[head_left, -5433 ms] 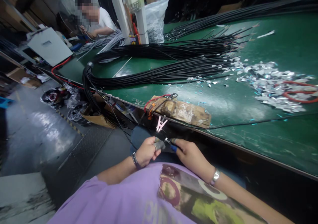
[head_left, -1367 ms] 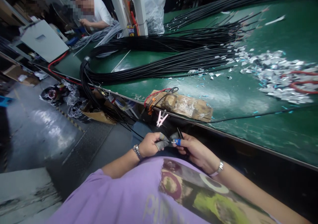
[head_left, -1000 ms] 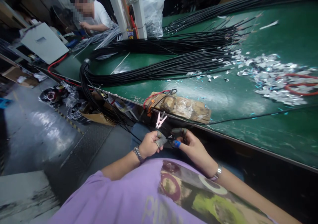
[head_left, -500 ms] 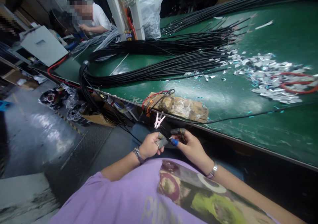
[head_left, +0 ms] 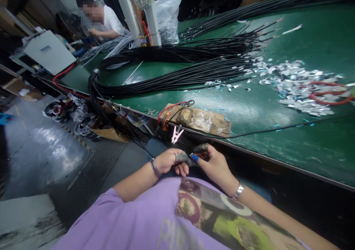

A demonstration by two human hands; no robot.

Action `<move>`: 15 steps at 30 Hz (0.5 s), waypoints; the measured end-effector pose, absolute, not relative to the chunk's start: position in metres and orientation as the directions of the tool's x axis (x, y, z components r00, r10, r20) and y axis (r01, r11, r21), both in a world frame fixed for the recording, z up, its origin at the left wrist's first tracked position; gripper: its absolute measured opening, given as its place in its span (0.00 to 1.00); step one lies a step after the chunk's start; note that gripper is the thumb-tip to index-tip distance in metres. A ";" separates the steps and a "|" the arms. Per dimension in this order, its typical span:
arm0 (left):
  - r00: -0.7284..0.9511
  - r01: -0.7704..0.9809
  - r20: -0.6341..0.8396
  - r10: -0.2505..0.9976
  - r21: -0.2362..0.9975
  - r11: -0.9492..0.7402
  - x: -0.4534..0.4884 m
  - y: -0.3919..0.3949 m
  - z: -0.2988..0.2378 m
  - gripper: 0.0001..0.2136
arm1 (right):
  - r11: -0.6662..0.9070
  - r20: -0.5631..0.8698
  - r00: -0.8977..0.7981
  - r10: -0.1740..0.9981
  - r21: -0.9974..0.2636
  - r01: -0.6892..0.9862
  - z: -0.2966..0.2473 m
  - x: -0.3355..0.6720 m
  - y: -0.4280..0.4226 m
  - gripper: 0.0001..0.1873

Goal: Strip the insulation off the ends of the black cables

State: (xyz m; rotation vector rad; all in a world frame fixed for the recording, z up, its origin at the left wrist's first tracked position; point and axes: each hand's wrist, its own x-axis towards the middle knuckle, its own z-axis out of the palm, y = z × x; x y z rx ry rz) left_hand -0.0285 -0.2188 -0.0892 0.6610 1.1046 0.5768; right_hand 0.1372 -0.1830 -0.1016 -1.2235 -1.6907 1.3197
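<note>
Glossy green worktop point(head_left: 260, 117), purple shirt point(head_left: 133, 216), lettering only partly legible, looped bundle of smooth black cables point(head_left: 172, 81), rough wooden block point(head_left: 208, 120), right hand point(head_left: 217, 165), fingers half-curled, hold unclear, left hand point(head_left: 169, 161), wrapped fingers pinching thin cable end point(head_left: 190, 156) between both hands

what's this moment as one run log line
left hand: holding black cable | right hand: beside left hand, hold unclear | pink clip: near wooden block
</note>
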 end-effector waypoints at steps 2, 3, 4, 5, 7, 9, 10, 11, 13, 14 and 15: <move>0.301 -0.120 -0.629 0.717 0.721 0.682 -0.027 -0.218 -0.089 0.16 | 0.116 -0.008 -0.352 0.936 -0.937 0.330 -0.098 0.139 -0.183 0.05; 0.263 -0.122 -0.633 0.728 0.726 0.676 -0.025 -0.219 -0.089 0.15 | 0.150 0.012 -0.360 0.933 -0.922 0.358 -0.096 0.139 -0.184 0.05; 0.221 -0.113 -0.632 0.743 0.740 0.663 -0.024 -0.219 -0.089 0.14 | 0.182 0.030 -0.369 0.929 -0.905 0.384 -0.095 0.140 -0.184 0.05; 0.178 -0.090 -0.622 0.763 0.762 0.642 -0.022 -0.220 -0.089 0.13 | 0.213 0.047 -0.379 0.924 -0.888 0.408 -0.094 0.141 -0.185 0.05; 0.094 -0.003 -0.582 0.807 0.811 0.585 -0.018 -0.222 -0.090 0.12 | 0.265 0.074 -0.399 0.914 -0.854 0.449 -0.093 0.142 -0.186 0.06; 0.019 0.138 -0.515 0.857 0.850 0.508 -0.016 -0.225 -0.092 0.10 | 0.297 0.082 -0.417 0.905 -0.824 0.482 -0.094 0.142 -0.188 0.06; -0.015 0.229 -0.466 0.885 0.860 0.456 -0.015 -0.226 -0.094 0.08 | 0.303 0.077 -0.424 0.902 -0.814 0.495 -0.095 0.143 -0.188 0.06; -0.045 0.332 -0.405 0.913 0.856 0.396 -0.015 -0.227 -0.095 0.07 | 0.303 0.069 -0.432 0.899 -0.809 0.503 -0.096 0.143 -0.188 0.05; -0.077 0.554 -0.271 0.960 0.788 0.267 -0.014 -0.230 -0.098 0.05 | 0.289 0.044 -0.444 0.895 -0.816 0.501 -0.097 0.142 -0.189 0.05; -0.073 0.656 -0.217 0.973 0.725 0.211 -0.014 -0.231 -0.100 0.05 | 0.272 0.029 -0.448 0.894 -0.828 0.490 -0.098 0.142 -0.188 0.05; -0.055 0.740 -0.184 0.981 0.652 0.164 -0.014 -0.232 -0.100 0.04 | 0.249 0.012 -0.450 0.893 -0.846 0.471 -0.098 0.141 -0.188 0.05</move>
